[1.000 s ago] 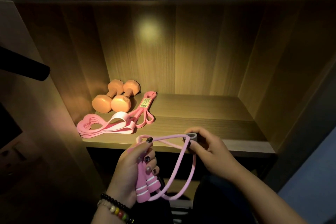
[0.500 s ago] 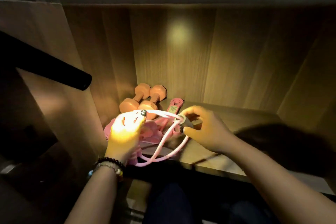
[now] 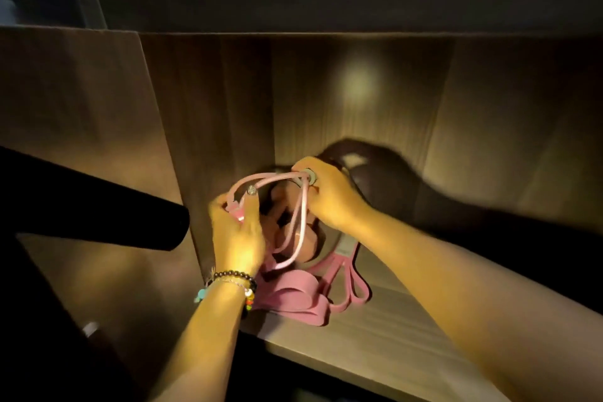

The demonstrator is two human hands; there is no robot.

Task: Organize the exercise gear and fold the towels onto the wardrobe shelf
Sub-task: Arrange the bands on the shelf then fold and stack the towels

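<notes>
Both hands are inside the left end of the wardrobe shelf (image 3: 375, 346), holding a pink skipping rope (image 3: 298, 232) between them.

Left hand (image 3: 236, 232): fingers curled round the rope's handle end, pink plastic just visible at the fingertips. A beaded bracelet (image 3: 233, 277) sits on that wrist.

Right hand (image 3: 329, 197): thumb and fingers pinch the cord where several strands gather, next to a small grey round piece (image 3: 309, 177); what that piece is cannot be made out.

From the right-hand pinch, two strands arc over to the left hand's grip, and a loop hangs down between the two hands.

Directly below and behind the hanging loop: two orange dumbbells (image 3: 303, 245), mostly hidden by the hands and in shadow. Whether the loop touches them cannot be told.

Below both grips, on the shelf board: pink resistance bands (image 3: 293, 299) lying flat, the thinner loops running out to the right under the right wrist, with a label tab at their far end.

Left of the left hand: the wardrobe's side panel (image 3: 98, 114), close by. A dark cylindrical bar (image 3: 98, 206) crosses in front of it.
</notes>
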